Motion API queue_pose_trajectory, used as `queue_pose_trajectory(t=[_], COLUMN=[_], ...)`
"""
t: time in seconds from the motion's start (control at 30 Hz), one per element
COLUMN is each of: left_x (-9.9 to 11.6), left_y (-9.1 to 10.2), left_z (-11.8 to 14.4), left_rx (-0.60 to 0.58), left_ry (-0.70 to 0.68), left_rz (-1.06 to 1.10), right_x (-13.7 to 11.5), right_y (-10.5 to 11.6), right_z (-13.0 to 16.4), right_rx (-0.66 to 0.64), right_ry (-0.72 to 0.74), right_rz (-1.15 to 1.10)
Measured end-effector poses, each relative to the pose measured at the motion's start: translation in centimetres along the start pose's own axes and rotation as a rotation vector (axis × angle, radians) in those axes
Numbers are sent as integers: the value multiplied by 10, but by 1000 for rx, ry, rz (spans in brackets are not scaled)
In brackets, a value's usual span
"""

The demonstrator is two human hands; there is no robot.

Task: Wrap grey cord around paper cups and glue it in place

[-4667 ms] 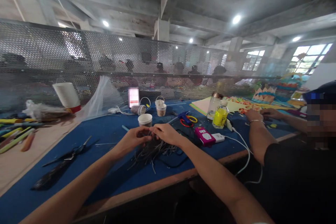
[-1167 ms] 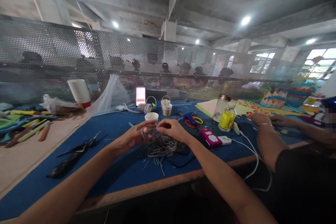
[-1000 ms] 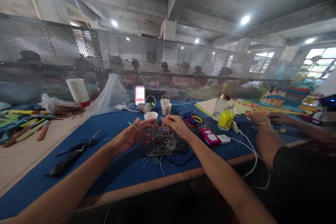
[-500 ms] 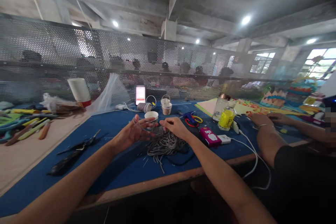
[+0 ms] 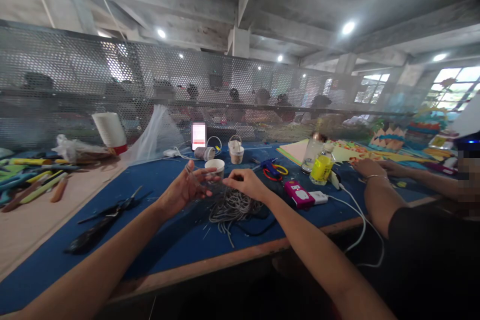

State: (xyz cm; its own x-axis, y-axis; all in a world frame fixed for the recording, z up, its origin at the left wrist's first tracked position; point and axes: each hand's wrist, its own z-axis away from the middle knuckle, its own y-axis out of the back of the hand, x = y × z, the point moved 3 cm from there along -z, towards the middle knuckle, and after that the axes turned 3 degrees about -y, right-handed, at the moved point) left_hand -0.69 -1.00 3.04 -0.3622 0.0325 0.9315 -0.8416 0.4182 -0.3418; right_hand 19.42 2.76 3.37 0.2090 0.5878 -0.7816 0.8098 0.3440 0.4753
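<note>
Fingers spread, my left hand (image 5: 185,187) is held above the blue tabletop (image 5: 165,245), with a thin grey cord looped over its thumb and fingers. Close to its fingertips, my right hand (image 5: 247,182) pinches what looks like the same cord; the exact grip is partly hidden. Below the right hand lies a tangled pile of grey cord (image 5: 234,206), its loose ends pointing toward the table's front edge. A white paper cup (image 5: 215,165) stands just behind the left fingertips. Beyond it, a spool of grey cord (image 5: 204,153) rests on its side.
Black-handled pliers (image 5: 101,227) lie at left. Stacked cups (image 5: 109,130) and tools stand farther left. A small cup basket (image 5: 236,151), blue-handled cutters (image 5: 268,167), a magenta box (image 5: 299,194) and a yellow-labelled bottle (image 5: 321,167) are to the right. A co-worker's hands (image 5: 369,167) work at far right.
My right hand has shifted slightly left and drawn back from the pile. The left hand's fingers have moved a little. The whole view has turned slightly.
</note>
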Motion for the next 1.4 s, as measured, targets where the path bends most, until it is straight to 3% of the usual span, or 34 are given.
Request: queue_pose_trajectory(t=[0.13, 0.33, 0.5, 0.67, 0.83, 1.23, 1.4], left_x=[4, -5, -5, -3, -5, 10, 11], left_y=[2, -13, -16, -10, 3, 19, 23], left_z=[1, 5, 6, 0, -1, 3, 2], left_rx=[54, -108, -143, -22, 66, 240, 264], left_ry=[-2, 72, 90, 14, -69, -213, -202], left_rz=[35, -14, -47, -59, -3, 136, 163], right_x=[-3, -4, -4, 2, 5, 4, 5], right_y=[7, -9, -10, 5, 13, 30, 30], right_z=[-2, 1, 1, -1, -2, -4, -4], right_rx=[39, -61, -118, -48, -14, 82, 88], right_ry=[0, 27, -41, -139, -188, -169, -195], right_rz=[-65, -98, -237, -590, -768, -971, -917])
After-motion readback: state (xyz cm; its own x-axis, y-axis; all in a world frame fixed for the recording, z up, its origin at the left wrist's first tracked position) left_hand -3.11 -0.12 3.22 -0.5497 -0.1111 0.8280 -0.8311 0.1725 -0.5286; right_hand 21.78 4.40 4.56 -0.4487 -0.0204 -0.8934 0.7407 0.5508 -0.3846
